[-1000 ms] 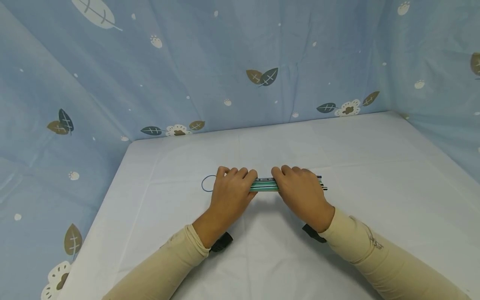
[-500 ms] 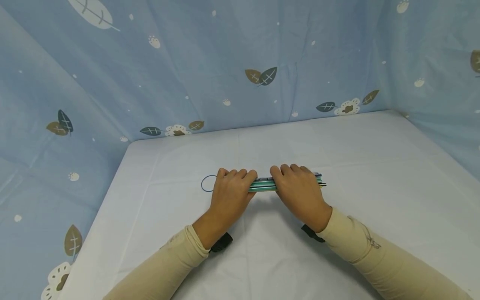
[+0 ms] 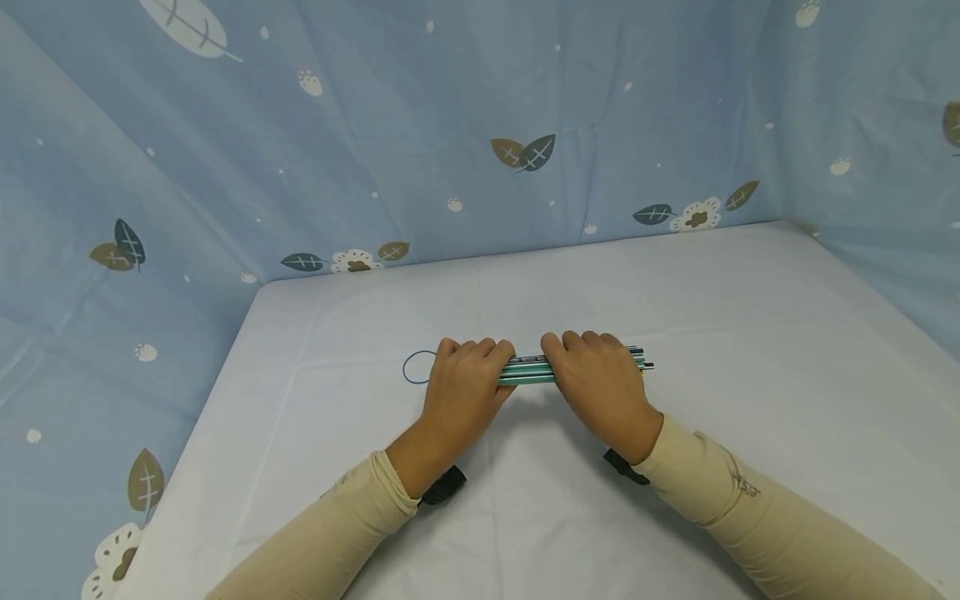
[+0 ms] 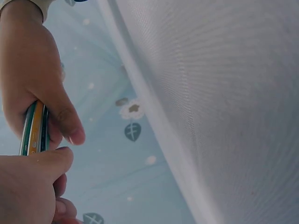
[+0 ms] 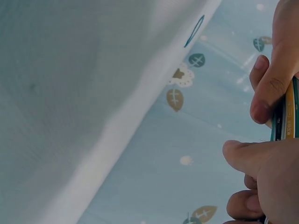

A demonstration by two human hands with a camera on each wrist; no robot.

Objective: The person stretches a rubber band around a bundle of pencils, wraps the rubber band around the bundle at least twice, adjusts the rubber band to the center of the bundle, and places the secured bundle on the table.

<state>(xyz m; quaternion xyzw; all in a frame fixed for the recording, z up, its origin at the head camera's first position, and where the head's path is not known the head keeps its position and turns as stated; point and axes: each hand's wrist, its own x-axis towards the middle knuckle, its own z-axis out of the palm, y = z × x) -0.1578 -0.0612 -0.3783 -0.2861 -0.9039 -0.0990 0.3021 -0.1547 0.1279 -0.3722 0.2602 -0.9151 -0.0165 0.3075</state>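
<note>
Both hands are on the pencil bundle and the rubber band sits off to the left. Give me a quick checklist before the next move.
1. Left hand holds the pencil bundle: ok, fingers curled over it.
2. Right hand holds the bundle: ok.
3. Pencils gathered side by side, none stray on the table: ok.
4. Pencil ends even at the right end: not ok, one tip juts out further.
5. Rubber band within reach: ok, flat on the table just beyond the left hand's knuckles.
6. Band free of the bundle: cannot tell, the hand hides its near edge.

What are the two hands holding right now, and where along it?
A bundle of pencils lying on the table. The left hand grips its left part, the right hand its right part; the middle and the right tips show bare.
</note>
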